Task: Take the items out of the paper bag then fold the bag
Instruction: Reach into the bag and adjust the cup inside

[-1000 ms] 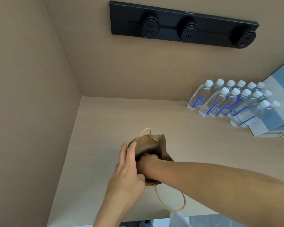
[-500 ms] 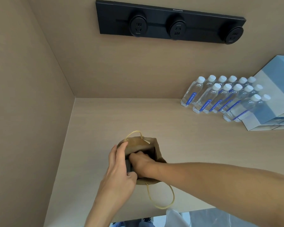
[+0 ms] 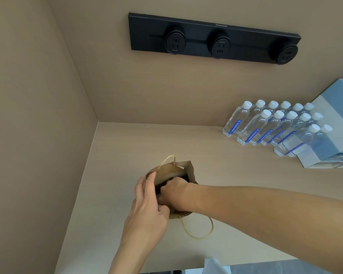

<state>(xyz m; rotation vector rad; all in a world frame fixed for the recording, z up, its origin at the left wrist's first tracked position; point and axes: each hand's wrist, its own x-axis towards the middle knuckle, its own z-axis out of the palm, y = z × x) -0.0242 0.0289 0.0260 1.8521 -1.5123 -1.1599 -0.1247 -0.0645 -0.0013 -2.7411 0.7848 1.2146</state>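
A small brown paper bag [image 3: 171, 171] with pale cord handles stands open on the beige counter [image 3: 127, 147], near its left side. My left hand [image 3: 149, 206] pinches the bag's near-left rim and holds the mouth apart. My right hand [image 3: 173, 191] reaches down into the opening from the right, fingers curled around something dark inside; what that item is stays hidden by the hands and the bag wall. One handle [image 3: 198, 230] loops out over the counter toward me, the other [image 3: 167, 160] sticks up at the far rim.
Several clear water bottles [image 3: 265, 127] with white caps and blue labels stand at the back right, beside a stack of blue-and-white boxes [image 3: 333, 139]. A black socket strip [image 3: 212, 38] hangs on the back wall. A side wall [image 3: 38, 135] closes the counter on the left.
My right hand has stayed inside the bag, fingers shifting around the dark item. My left hand keeps the rim. The view has swung slightly.
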